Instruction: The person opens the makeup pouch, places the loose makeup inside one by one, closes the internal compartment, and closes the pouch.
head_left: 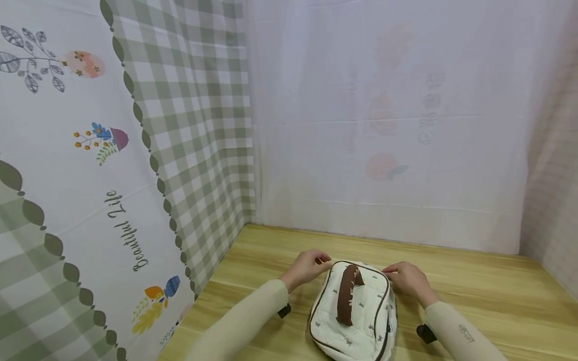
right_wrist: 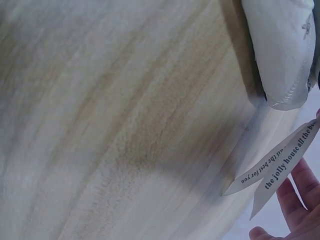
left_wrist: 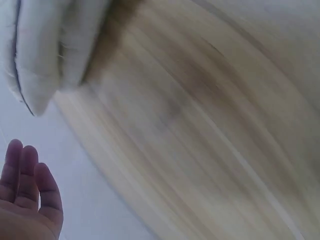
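A white quilted pouch point(head_left: 327, 306) with brown piping and small dark prints lies on the table, its brown strap handle point(head_left: 345, 296) facing up. At its far left corner is my left hand point(head_left: 308, 268), fingertips right at the edge. The left wrist view shows that hand's loosely bent fingers point(left_wrist: 25, 175) beside the pouch point(left_wrist: 42, 50). By the far right corner, my right hand point(head_left: 406, 278) pinches a pale printed ribbon point(right_wrist: 285, 162) whose two tails hang down. The pinching fingertips are mostly beyond the right wrist view's edge.
The wood-grain table point(head_left: 474, 296) extends on both sides of the pouch. White cloth point(head_left: 316, 150) hangs behind it, and a green checked curtain point(head_left: 189, 100) with printed plants hangs at left. Dark wrist-worn pieces point(head_left: 425, 333) sit under both sleeves.
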Demonstrator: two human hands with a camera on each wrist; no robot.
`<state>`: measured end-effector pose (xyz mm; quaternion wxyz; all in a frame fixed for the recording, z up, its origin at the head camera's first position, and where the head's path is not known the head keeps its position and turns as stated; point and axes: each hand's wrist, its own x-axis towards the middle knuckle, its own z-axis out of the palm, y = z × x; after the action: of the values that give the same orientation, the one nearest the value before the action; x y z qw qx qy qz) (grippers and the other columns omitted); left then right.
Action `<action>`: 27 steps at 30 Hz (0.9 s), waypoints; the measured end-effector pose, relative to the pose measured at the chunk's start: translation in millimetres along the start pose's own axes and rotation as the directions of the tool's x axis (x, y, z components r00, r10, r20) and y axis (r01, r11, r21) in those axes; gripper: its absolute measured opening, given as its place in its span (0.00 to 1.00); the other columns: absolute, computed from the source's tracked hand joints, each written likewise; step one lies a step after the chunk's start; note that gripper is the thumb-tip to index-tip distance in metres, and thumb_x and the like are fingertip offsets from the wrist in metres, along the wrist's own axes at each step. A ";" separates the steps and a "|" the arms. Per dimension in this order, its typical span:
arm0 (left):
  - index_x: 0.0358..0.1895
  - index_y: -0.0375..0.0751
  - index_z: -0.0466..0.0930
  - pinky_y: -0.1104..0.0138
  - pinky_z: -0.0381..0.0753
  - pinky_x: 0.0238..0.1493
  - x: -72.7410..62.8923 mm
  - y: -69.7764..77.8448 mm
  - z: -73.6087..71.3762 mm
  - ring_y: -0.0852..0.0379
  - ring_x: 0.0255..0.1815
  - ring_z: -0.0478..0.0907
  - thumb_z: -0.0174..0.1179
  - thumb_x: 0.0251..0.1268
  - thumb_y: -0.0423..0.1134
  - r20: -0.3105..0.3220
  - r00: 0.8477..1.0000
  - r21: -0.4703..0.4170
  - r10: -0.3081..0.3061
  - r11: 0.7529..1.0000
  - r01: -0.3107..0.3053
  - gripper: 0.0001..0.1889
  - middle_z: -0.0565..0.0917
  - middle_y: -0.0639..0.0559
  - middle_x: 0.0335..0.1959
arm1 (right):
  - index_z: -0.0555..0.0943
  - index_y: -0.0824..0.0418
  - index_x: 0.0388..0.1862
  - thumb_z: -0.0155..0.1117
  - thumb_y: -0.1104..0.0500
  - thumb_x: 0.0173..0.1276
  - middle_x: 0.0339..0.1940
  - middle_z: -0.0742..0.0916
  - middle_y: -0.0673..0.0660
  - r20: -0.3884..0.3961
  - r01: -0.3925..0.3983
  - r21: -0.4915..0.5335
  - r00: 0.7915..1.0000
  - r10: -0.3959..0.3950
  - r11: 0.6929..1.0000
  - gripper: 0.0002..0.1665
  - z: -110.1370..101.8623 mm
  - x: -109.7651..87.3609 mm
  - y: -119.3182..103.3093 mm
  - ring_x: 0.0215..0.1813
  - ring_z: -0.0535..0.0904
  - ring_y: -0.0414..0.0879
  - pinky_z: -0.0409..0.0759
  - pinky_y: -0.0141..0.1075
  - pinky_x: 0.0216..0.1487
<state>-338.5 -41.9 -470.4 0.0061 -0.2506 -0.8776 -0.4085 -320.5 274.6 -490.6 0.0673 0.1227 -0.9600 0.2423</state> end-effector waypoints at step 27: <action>0.52 0.48 0.88 0.72 0.75 0.51 23.5 17.6 50.2 0.63 0.53 0.79 0.70 0.61 0.35 0.211 0.977 -0.026 -0.005 1.000 0.011 0.15 0.87 0.57 0.48 | 0.90 0.58 0.42 0.60 0.59 0.70 0.48 0.87 0.65 -0.004 -0.054 0.050 0.999 0.054 0.997 0.11 2.7 -3.4 -2.7 0.54 0.79 0.67 0.74 0.61 0.52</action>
<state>-341.5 14.0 -486.2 -0.0921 -0.2892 -0.8687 -0.3914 -316.7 271.6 -492.4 0.0601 0.0976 -0.9566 0.2680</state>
